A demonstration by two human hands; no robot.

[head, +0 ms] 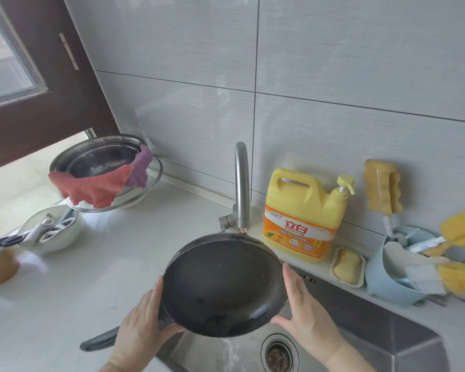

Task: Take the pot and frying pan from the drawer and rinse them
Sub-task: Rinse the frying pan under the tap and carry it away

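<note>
- Frying pan [223, 283]: tilted over the sink [403, 342], below the faucet [241, 183]; water spills off its lower rim.
- Left hand [138, 334] grip: fingers curled around the pan's left rim, by the handle.
- Right hand [304, 315] grip: straight fingers pressed against the right rim.

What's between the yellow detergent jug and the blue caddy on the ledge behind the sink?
Head view: a soap dish holding a yellow soap bar sits between the detergent jug and the blue caddy. Nothing else shows in that stretch.
</note>
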